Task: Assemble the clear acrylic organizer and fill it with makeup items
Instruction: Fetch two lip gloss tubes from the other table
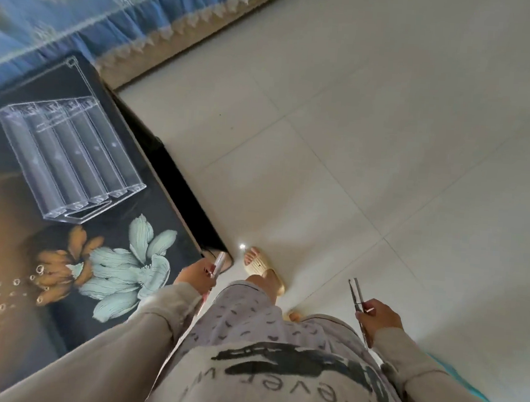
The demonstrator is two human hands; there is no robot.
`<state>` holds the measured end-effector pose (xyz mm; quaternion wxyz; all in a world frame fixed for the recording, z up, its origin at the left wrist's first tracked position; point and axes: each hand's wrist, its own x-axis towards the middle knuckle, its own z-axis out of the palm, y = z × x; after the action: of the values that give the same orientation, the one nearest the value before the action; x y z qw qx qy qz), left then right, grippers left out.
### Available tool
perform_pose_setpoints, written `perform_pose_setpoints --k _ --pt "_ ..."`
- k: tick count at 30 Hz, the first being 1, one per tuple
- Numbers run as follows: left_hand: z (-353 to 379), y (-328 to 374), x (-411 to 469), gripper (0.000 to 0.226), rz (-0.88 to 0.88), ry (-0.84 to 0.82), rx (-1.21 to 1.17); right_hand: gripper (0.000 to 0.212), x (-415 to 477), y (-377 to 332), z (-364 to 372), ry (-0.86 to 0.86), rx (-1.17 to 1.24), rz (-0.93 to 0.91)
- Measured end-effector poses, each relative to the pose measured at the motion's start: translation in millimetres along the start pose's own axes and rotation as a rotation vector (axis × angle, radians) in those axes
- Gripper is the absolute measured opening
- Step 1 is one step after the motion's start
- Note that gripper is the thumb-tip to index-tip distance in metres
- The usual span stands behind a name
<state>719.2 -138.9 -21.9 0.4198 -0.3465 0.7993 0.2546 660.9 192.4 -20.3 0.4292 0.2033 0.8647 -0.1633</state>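
head view: the acrylic organizer (pixel 67 156) is seen assembled but empty on the floral table (pixel 98 283), left of frame; slim makeup items are clamped in the left hand (pixel 196 276) and right hand (pixel 378 317), filling left.

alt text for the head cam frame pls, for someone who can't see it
A standing person looks down, the left hand holding a slim pale tube and the right hand holding thin dark stick-like makeup items. At left, the empty clear acrylic organizer sits on a dark floral-print table, with pale floor tiles beyond.
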Motion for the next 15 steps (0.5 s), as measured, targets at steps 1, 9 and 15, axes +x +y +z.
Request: perform_pose_setpoints --k 1,9,15 --pt "-12.3 6.4 5.3 0.029 0.005 0.016 -0.019 0.026 4.3 -10.0 -5.2 0.007 -0.019 -0.008" --pt "-102.4 52.1 39.7 0.032 0.017 0.129 -0.281 0.024 42.4 -90.1 -47.7 0.043 -0.096 -0.098" --pt "-123.0 60.7 59.7 0.032 -0.027 0.140 -0.436 0.021 77.5 -156.0 -80.5 0.058 -0.175 -0.168"
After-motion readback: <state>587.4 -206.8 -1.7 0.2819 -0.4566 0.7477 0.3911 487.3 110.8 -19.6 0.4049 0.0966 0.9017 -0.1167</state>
